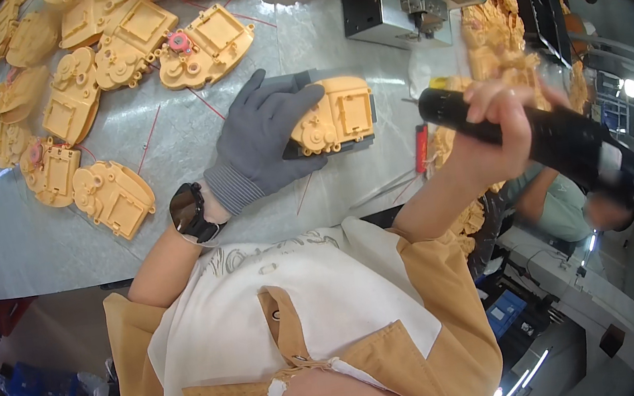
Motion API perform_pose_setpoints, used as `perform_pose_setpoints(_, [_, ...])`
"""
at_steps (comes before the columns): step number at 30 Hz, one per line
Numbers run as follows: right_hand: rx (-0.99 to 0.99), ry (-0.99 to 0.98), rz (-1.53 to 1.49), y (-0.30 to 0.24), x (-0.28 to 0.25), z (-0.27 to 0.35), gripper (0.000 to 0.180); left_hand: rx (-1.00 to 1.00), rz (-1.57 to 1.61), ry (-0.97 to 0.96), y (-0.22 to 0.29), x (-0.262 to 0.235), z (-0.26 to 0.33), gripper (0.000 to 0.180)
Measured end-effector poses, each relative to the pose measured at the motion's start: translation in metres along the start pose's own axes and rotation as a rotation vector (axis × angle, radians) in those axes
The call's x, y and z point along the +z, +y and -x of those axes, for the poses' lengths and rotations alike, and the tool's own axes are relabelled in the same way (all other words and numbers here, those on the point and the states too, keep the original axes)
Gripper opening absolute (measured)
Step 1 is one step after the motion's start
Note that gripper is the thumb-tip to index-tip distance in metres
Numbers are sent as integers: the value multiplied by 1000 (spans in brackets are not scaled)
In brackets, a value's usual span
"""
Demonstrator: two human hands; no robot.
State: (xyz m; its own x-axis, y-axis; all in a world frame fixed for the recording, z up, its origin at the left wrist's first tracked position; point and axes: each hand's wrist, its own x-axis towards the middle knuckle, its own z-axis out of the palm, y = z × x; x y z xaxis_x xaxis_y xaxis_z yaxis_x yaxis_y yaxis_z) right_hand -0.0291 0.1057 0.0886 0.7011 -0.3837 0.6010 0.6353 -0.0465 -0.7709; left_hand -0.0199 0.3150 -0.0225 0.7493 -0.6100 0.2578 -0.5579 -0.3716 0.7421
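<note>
At centre, the left hand point(267, 128) clasps a yellow plastic housing point(334, 113), seemingly steadying it; at right, the right hand point(502, 122) wraps an electric screwdriver point(569, 143).

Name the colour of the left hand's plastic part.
Plastic part: pale orange, clearest in the head view.

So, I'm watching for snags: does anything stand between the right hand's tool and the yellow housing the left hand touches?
Nothing visible between the black tool and yellow housing; the red tool lies off to one side.
</note>
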Motion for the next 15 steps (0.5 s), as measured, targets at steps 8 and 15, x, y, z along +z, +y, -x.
perform_pose_setpoints(8, [-132,198,197,31,-13,-65,42,33,25,10,3,2,-4,78])
perform_pose_setpoints(15, [-80,175,264,63,-12,-83,36,37,15,24,3,2,-5,78])
